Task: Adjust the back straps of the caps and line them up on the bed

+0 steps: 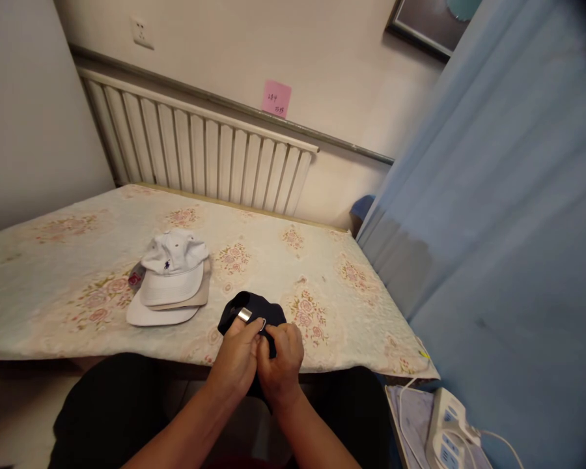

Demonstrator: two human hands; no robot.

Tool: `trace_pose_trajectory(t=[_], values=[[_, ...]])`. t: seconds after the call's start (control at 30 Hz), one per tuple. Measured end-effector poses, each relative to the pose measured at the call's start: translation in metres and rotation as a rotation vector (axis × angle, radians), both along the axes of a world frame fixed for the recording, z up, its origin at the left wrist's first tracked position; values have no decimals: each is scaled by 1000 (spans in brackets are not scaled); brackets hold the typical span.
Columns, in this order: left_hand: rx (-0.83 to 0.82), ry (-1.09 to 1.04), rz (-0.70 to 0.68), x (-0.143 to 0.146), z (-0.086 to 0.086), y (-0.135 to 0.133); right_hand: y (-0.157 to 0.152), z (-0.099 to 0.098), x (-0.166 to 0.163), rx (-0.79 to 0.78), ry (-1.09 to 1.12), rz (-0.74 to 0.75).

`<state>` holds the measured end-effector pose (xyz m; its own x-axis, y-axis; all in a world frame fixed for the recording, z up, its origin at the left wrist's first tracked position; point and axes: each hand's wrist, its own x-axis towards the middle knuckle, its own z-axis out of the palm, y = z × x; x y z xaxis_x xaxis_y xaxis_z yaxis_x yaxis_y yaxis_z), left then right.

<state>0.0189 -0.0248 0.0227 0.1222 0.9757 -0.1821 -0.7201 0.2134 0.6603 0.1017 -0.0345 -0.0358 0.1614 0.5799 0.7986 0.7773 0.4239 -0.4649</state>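
A dark navy cap [258, 305] is held over the table's front edge, its back strap and a shiny metal buckle [245, 314] facing me. My left hand [238, 352] is closed on the cap near the buckle, thumb on top. Close beside it, my right hand [280, 358] pinches the strap area with thumb and fingers, by a small metal ring. Part of the cap is hidden beneath both hands. To the left lies a stack of several caps, with a white cap [173, 260] on top and a beige brim [202, 296] under it.
A floral cloth [268, 247] covers the table. Behind it stands a white radiator [200, 150] under a pink note [276, 98]. A blue curtain [493, 228] hangs at the right, with a white power strip [446, 430] and cords below.
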Motion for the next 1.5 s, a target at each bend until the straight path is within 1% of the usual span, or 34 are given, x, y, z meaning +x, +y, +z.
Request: trace_pose_trajectory(t=[0.23,0.83,1.17,1.5], values=[[-8,28,-11,1,-5,2,-2,-4,2,-63,-7,16],[-25,58,5,10,-14,4,-2,-15,11,-50,11,45],[-37,27,5,7,-11,1,-6,-14,8,-63,15,69],[-34,15,-7,3,-14,1,-7,-13,7,-91,2,88]])
